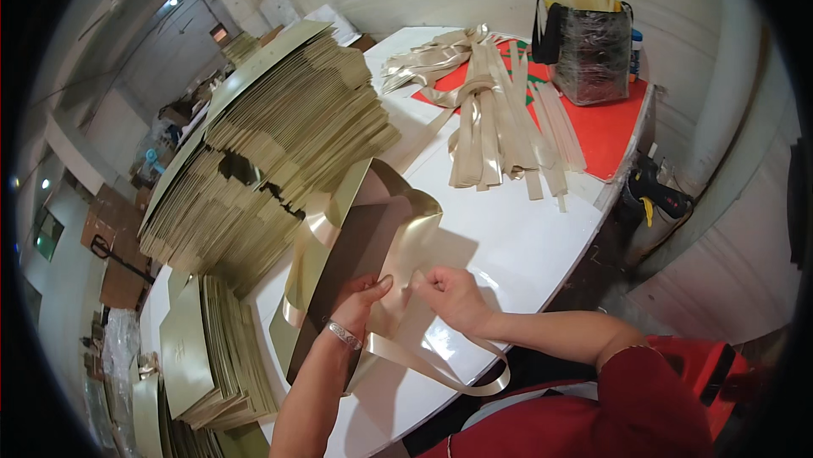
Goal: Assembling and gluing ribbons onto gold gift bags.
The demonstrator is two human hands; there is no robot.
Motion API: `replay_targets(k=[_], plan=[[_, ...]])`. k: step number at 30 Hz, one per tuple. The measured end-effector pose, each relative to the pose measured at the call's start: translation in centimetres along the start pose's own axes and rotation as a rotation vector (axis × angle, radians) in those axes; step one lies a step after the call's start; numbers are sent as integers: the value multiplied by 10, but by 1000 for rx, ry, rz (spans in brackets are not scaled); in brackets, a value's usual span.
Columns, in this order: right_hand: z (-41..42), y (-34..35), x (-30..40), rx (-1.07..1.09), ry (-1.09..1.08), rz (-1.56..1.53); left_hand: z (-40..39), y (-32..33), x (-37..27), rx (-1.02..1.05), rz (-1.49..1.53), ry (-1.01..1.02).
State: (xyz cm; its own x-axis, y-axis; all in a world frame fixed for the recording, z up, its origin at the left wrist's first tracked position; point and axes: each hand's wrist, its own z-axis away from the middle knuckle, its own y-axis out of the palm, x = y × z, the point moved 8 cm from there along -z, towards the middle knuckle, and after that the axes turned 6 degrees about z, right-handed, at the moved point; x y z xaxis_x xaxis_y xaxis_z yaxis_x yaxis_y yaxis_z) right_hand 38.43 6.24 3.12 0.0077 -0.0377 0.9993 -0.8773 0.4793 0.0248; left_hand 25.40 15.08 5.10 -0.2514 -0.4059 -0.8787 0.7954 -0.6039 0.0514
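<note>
An open gold paper gift bag [419, 229] with a dark inner face lies tilted over the white table. My left hand [361, 305], with a silver bracelet at its wrist, reaches into the bag and grips its panel, thumb on top. Beside it, at the bag's near side, my right hand [451, 296] is closed, its fingertips pinching what looks like the end of a satin ribbon; the exact hold is partly hidden. One champagne satin ribbon [438, 375] loops below both hands. Another ribbon [321, 223] curves along the bag's far side.
A tall stack of flat gold bags [298, 121] stands behind, with smaller stacks [216, 356] at the lower left. Bundled satin ribbons [483, 121] lie across a red sheet [603, 121]. A plastic-wrapped container [591, 55] stands at the back right. A black glue gun [657, 188] hangs beside the table edge.
</note>
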Motion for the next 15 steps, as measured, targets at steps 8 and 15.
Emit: replay_targets(k=[8,15], plan=[[1,16,-2,277,298,-189,4,2,-11,-43,11,123],[13,23,-25,268,421,-157,-12,-4,18,4,-191,-75]])
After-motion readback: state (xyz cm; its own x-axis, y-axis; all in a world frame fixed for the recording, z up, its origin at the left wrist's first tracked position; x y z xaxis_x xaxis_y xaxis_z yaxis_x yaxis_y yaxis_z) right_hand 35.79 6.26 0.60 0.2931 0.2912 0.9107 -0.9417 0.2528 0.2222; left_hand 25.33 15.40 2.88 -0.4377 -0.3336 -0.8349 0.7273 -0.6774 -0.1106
